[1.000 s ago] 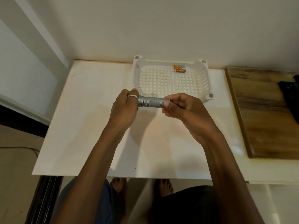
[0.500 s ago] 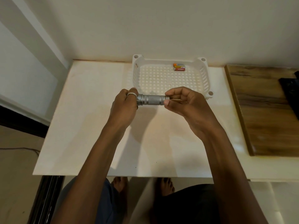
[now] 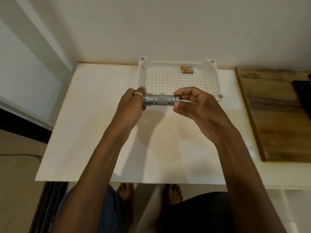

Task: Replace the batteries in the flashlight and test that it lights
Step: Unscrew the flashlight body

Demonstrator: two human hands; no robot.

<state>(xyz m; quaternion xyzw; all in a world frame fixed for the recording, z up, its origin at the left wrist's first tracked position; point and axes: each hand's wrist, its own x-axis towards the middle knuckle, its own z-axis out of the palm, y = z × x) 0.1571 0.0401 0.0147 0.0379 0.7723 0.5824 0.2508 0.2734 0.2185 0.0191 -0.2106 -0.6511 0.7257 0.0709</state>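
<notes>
A short silver flashlight with a knurled body is held level above the white table, just in front of the basket. My left hand, with a ring on one finger, wraps around its head end. My right hand pinches the tail cap between thumb and forefinger. Two or three small batteries, orange and red, lie together at the back of the white perforated basket. The flashlight's lens is hidden inside my left hand.
The white table ends at a wall behind the basket. A wooden board lies at the right with a dark object on its far edge. My knees and bare feet show below the table's front edge.
My right fingers have shifted on the tail cap and the palm has opened outward; the flashlight stays held level in the same spot. The left hand's hold is unchanged.
</notes>
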